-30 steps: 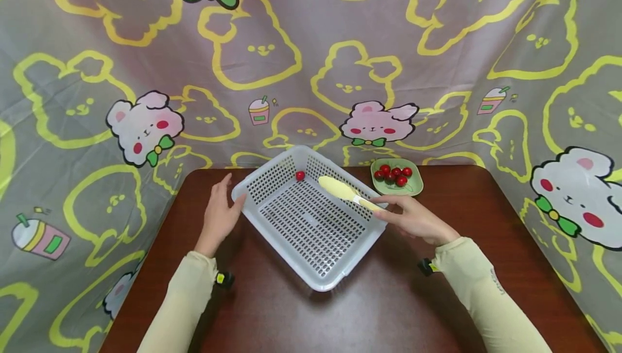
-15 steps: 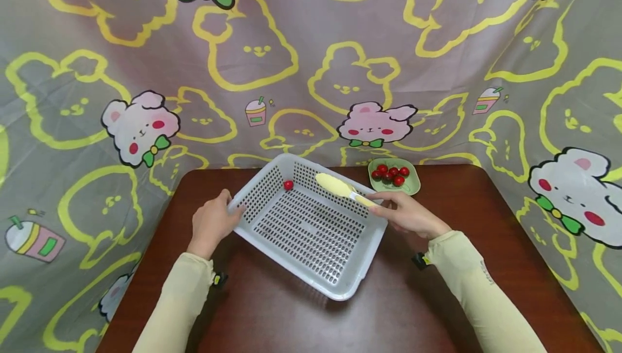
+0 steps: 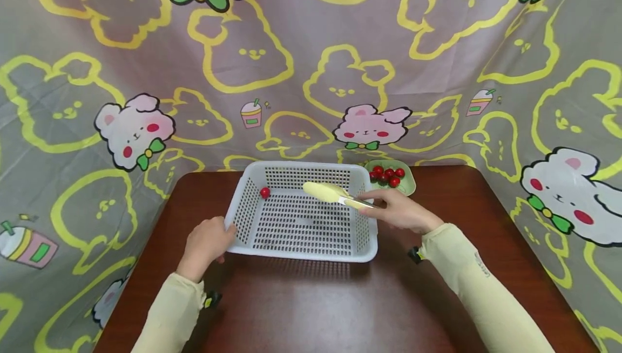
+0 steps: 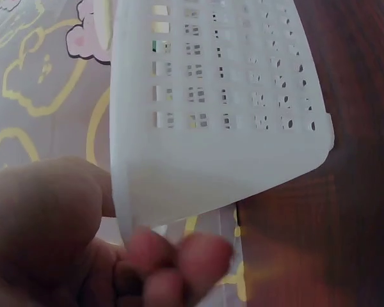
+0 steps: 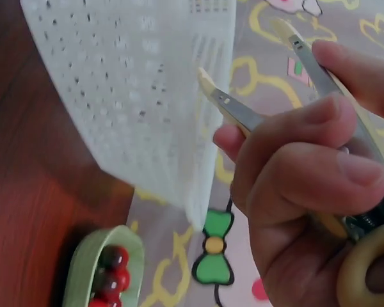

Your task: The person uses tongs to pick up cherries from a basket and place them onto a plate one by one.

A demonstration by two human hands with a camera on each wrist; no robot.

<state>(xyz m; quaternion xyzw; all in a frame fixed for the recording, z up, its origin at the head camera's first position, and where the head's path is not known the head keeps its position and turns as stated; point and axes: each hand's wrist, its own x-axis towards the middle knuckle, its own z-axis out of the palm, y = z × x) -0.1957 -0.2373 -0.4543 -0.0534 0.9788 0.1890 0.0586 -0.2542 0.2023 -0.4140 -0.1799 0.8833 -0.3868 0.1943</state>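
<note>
A grey-white plastic basket (image 3: 301, 255) with slotted walls and floor sits in the middle of the head view, its long side facing me. One small red cherry (image 3: 264, 192) lies inside, near the far left corner. My left hand (image 3: 206, 242) grips the rim at the basket's near left corner; in the left wrist view the fingers curl round that corner. My right hand (image 3: 400, 211) holds a pair of tongs (image 3: 323, 191) with pale yellow tips, which extend over the basket. The right wrist view shows the tongs' arms spread, with nothing between them.
Behind the basket's right end, a light green dish (image 3: 410, 183) holds several red cherries (image 3: 384, 174). The brown wooden table (image 3: 311, 304) reaches back to a patterned cloth (image 3: 301, 72) hung behind and at both sides.
The basket has turned until its long side runs left to right. My left hand has come down onto its corner and drawn it nearer. The right hand with the tongs has shifted slightly left.
</note>
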